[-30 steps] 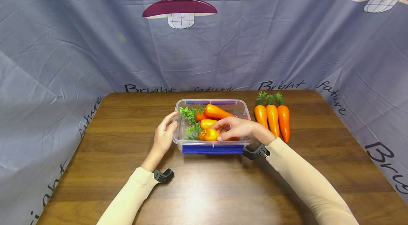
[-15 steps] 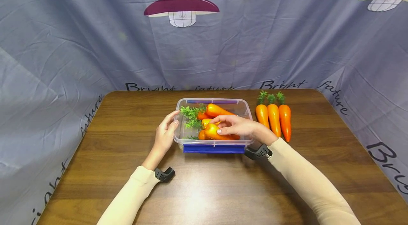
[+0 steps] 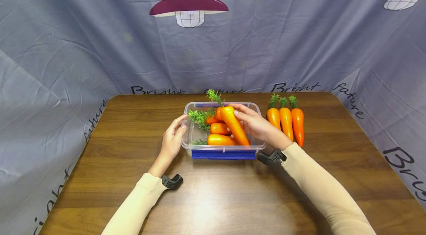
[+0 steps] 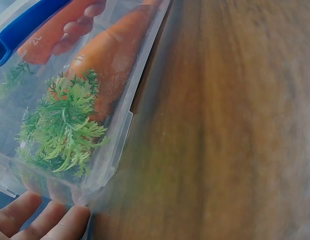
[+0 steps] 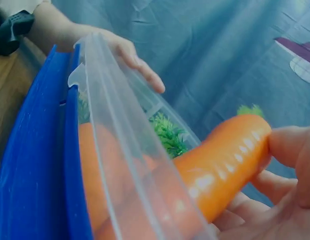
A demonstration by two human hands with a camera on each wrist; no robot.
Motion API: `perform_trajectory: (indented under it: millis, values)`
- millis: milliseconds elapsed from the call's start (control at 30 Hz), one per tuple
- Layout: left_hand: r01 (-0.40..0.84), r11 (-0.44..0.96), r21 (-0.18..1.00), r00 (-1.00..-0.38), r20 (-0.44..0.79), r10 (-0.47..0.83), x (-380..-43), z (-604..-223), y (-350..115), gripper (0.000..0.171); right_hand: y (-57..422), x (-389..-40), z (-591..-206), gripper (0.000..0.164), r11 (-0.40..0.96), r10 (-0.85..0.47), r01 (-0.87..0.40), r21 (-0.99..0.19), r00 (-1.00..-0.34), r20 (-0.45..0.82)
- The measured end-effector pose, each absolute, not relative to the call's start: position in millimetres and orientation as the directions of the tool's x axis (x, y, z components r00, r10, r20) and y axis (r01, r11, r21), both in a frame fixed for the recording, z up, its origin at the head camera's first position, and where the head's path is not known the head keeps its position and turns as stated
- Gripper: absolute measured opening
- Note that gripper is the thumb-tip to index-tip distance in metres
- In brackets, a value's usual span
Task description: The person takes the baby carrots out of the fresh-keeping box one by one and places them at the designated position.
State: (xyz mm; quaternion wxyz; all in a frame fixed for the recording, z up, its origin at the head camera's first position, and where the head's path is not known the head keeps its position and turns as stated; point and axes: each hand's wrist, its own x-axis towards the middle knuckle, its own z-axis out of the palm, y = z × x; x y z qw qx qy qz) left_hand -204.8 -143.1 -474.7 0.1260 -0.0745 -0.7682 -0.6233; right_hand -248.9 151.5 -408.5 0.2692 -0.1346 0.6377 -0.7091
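In the head view my right hand [image 3: 255,124] pinches an orange carrot [image 3: 235,127] with a green leafy top. Its thick end is raised, its tip points down inside a clear plastic box [image 3: 223,148] with blue clips. Close up, the right wrist view has thumb and fingers on either side of this carrot [image 5: 222,160]. Several more carrots [image 3: 219,139] lie in the box, leaves toward the left. My left hand [image 3: 172,139] rests at the box's left end; its fingers [image 4: 67,225] touch the outer wall, as the left wrist view shows.
Three carrots [image 3: 285,126] lie side by side on the wooden table [image 3: 213,198], right of the box, leaves toward the back edge. A grey curtain [image 3: 213,54] with printed lamps and lettering hangs behind and around the table.
My right hand has lifted a carrot's leafy end from the box's front and swung it toward the back. The carrot now stands out above the others. The left hand stays by the box.
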Motion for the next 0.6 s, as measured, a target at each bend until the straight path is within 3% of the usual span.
perform_trajectory:
  millis: [200, 467, 600]
  values:
    - [0.28, 0.228, 0.932, -0.953, 0.299, -0.051, -204, -474, -142, 0.038, 155, -251, -404, 0.04, -0.178, -0.534, 0.319, -0.931, -0.826, -0.181]
    - [0.267, 0.228, 0.936, -0.957, 0.286, -0.052, -204, -474, -142, 0.039, 158, -252, -399, 0.055, -0.257, -0.543, 0.398, -0.881, -0.814, -0.209]
    - [0.266, 0.225, 0.937, -0.958, 0.284, -0.047, -203, -475, -142, 0.039, 165, -250, -397, 0.042, -0.353, -0.553, 0.425, -0.834, -0.813, -0.181]
